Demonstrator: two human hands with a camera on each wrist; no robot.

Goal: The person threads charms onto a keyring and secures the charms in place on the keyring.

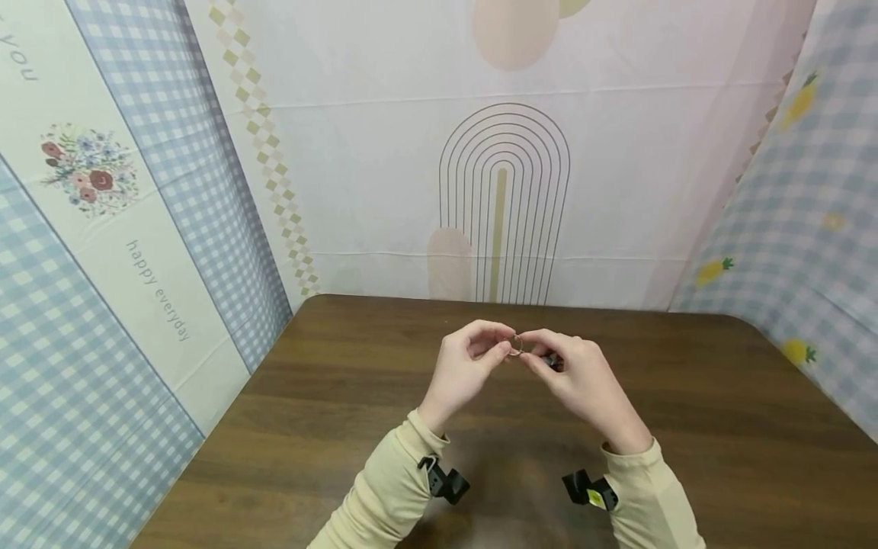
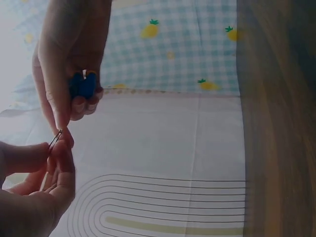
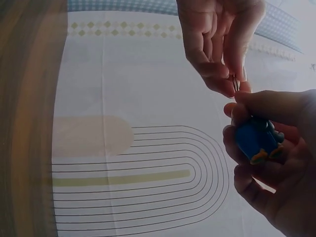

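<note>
A thin metal key ring (image 1: 517,345) spans the gap between both hands, above the wooden table. My left hand (image 1: 468,367) pinches one side of it between thumb and fingertips. From the other side my right hand (image 1: 575,375) pinches it with thumb and forefinger. A small blue figurine (image 3: 257,140) with orange feet sits against the curled fingers of the right hand, below the ring. In the left wrist view the ring (image 2: 56,139) is seen edge-on, and the blue figurine (image 2: 83,86) is partly covered by the right hand's fingers.
Beneath the hands lies a brown wooden table (image 1: 329,381). A white printed cloth (image 1: 370,175) hangs behind it, with checked cloths (image 1: 768,252) at the sides. Each sleeved wrist carries a black camera mount (image 1: 444,480).
</note>
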